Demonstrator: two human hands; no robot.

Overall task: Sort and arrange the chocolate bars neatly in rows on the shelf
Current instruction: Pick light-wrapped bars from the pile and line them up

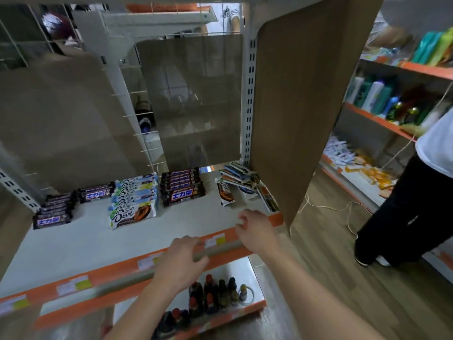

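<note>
Glossy rectangular chocolate bars (133,197) lie in overlapping rows on the matte pale shelf (73,241), with a loose heap (241,182) far right. The left hand (181,261) rests relaxed fingers on the shelf's orange front edge (117,267). The right hand (255,229) hovers empty, fingers loosely curled.

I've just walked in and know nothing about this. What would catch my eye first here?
The tidy rows of chocolate bars on the white shelf, dark wrappers and pale Dove ones side by side. Then the untidy heap of bars at the shelf's back right, beside the brown side panel. Nearest the camera, the left hand and right hand are empty at the orange front edge.
</note>
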